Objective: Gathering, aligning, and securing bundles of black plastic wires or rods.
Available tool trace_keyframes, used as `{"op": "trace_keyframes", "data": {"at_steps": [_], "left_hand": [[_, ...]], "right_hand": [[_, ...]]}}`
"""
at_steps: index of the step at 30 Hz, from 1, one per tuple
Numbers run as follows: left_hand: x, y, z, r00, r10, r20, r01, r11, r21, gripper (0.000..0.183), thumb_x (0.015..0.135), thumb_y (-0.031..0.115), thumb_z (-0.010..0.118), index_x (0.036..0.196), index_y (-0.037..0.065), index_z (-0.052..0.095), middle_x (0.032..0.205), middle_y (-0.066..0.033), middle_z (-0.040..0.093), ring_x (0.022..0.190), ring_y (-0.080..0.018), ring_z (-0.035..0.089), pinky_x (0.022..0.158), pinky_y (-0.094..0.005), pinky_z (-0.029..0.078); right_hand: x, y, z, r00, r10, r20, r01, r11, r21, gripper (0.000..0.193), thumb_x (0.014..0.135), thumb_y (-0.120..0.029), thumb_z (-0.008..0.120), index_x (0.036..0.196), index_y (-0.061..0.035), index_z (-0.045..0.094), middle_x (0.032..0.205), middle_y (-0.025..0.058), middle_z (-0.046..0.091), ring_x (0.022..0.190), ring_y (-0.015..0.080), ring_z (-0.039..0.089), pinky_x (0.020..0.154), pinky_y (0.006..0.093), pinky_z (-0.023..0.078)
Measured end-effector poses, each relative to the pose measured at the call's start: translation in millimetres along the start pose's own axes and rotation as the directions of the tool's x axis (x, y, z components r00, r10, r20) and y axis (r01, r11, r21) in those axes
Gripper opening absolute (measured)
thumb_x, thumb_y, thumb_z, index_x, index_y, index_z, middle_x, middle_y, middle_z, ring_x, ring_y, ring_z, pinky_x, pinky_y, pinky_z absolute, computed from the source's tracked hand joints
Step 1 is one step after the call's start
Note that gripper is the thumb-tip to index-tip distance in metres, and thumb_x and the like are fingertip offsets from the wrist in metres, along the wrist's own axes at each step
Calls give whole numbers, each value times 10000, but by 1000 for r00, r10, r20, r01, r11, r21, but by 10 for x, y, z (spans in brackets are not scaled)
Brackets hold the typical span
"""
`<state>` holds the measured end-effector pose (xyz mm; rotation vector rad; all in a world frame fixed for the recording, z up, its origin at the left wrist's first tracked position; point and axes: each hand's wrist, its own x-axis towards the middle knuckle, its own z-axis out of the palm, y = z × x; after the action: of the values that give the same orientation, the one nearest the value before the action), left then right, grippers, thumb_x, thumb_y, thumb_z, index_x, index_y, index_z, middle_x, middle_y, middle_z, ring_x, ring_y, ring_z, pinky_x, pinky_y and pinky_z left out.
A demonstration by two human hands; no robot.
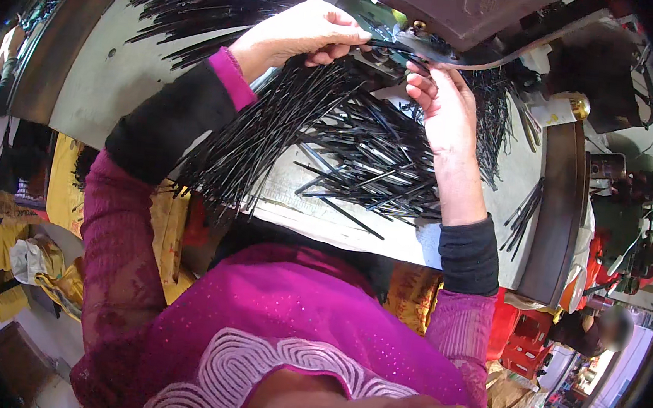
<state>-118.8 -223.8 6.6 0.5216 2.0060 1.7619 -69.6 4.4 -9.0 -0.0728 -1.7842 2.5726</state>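
Observation:
At the far side of the worktable, my left hand (318, 36) pinches a thin black strip (391, 46) between thumb and fingertips. The strip runs rightward, close to a metal fitting (415, 37) below a dark machine (471, 11). My right hand (448, 106) is raised nearby, its thumb and forefinger closed at the strip's right end and the other fingers curled. Long thin black strips (270, 133) lie in a heap below my left hand. Shorter black strips (377, 158) are piled between my forearms. The exact contact between strip and machine is too small to tell.
More long black strips (212, 3) cover the table's far left, and others (492, 133) lie right of my right hand. A gold-topped can (576, 108) is at the right edge. Wooden rims (551, 216) bound the pale tabletop (87, 94). Red stools (528, 338) stand at right.

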Motion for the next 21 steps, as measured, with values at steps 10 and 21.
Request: {"op": "trace_keyframes", "data": {"at_steps": [10, 21], "left_hand": [[14, 17, -15, 1000, -20, 9, 20, 1000, 0, 272, 858, 317, 607, 721, 87, 562, 518, 52, 414, 401, -23, 361, 364, -186, 240], [31, 57, -25, 1000, -23, 21, 23, 1000, 16, 261, 856, 310, 608, 729, 85, 572, 510, 51, 426, 400, -20, 372, 355, -183, 247]], "right_hand": [[-1, -1, 6, 999, -15, 31, 14, 1000, 15, 211, 889, -83, 505, 1037, 65, 533, 951, 230, 617, 740, 225, 652, 647, 287, 567], [-30, -34, 47, 1000, -12, 0, 12, 1000, -11, 222, 884, -92, 523, 1038, 68, 530, 936, 230, 622, 725, 231, 654, 636, 291, 569]]}}
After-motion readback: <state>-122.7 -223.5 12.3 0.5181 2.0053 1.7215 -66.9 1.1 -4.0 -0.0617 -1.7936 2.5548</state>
